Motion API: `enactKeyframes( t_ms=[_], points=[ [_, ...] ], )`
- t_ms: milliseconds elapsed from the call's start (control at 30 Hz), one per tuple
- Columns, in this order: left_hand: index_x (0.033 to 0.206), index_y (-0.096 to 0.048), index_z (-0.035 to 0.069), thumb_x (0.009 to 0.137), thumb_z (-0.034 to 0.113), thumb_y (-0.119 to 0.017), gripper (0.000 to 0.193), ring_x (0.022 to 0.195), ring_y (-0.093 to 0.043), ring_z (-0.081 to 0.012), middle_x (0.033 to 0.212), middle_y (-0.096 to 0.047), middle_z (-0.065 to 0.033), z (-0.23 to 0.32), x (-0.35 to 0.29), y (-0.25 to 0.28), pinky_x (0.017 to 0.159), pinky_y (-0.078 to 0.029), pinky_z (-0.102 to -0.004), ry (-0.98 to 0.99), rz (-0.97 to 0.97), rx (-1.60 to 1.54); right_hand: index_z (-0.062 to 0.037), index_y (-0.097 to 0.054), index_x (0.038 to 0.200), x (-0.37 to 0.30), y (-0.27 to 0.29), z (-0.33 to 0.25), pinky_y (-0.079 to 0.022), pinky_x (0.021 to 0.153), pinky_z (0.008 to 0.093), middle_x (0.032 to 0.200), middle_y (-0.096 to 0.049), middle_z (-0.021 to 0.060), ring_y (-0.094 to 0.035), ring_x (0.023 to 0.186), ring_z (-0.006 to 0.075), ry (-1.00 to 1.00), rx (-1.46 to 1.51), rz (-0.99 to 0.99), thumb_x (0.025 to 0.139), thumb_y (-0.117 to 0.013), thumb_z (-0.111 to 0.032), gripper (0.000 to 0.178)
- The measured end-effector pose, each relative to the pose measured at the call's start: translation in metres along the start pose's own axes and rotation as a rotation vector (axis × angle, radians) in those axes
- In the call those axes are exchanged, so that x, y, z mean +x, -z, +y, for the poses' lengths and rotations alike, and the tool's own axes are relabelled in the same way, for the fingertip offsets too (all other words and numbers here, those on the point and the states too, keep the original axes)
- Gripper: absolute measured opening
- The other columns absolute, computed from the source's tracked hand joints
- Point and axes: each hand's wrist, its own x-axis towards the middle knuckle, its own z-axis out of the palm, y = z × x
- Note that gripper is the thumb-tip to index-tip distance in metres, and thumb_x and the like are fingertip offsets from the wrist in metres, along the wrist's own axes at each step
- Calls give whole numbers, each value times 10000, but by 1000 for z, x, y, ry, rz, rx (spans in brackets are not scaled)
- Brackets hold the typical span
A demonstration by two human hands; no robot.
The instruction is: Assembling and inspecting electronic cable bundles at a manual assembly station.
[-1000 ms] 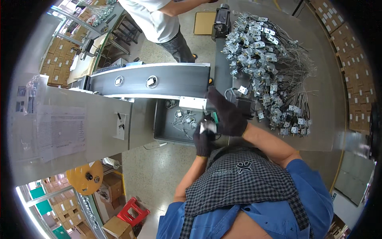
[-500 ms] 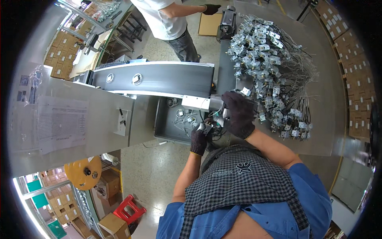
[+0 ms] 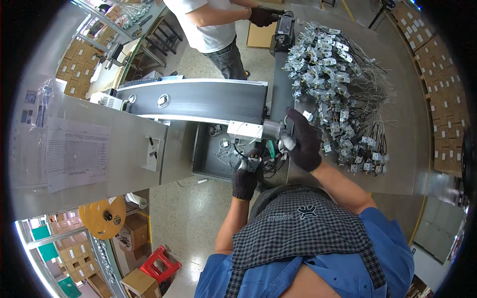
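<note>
My left hand, in a dark knit glove, grips a small metal part with a black wire beside the grey bin's near right corner. My right hand, gloved the same way, is curled around a shiny silver metal piece, whose exact kind I cannot make out. Between the hands lie a green-handled tool and dark cables. A steel cylinder at the conveyor's end is just left of my right hand. A large heap of metal parts with cables lies beyond that hand.
A conveyor belt carries round white parts on its left half. Below it sits a grey bin with loose wired parts. Across the belt stands a co-worker, gloved hand at a dark machine. A red stool is lower left.
The round parts on the belt have shifted left. My left hand has moved slightly left and down, my right hand slightly right. The co-worker's gloved hand has come lower, beside the machine.
</note>
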Motion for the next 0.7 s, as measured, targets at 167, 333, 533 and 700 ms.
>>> enactKeyframes(
  t_ms=[167,333,533,700],
  points=[
    [1273,-642,53,895,169,-732,405,723,-642,-128,888,-703,-32,20,-17,19,615,-498,-281,310,-337,-661,-78,-592,1346,2,-3,-2,-535,845,365,1124,-700,80,-660,967,182,-325,618,-104,953,-676,-203,421],
    [1291,-670,58,880,100,-665,413,667,-571,-90,889,-675,-19,-14,-9,60,553,-449,-258,364,-281,-612,-37,-736,1081,40,58,-15,-534,764,318,912,-727,34,-649,819,124,-529,523,-730,930,-721,-193,219],
    [1327,-668,60,713,7,-524,633,664,-568,-96,913,-669,-31,-113,-49,157,599,-495,-252,346,-193,-132,-23,-740,1052,73,102,-13,-522,743,316,868,-728,46,-641,804,105,-524,200,-1010,908,-729,-148,191],
    [1350,-657,85,871,49,-540,494,672,-542,-74,904,-660,-2,-125,-77,155,606,-475,-243,460,-186,-113,-22,-737,990,86,112,28,-515,795,319,880,-722,19,-630,849,104,-325,124,-862,904,-746,-175,175]
  ],
)
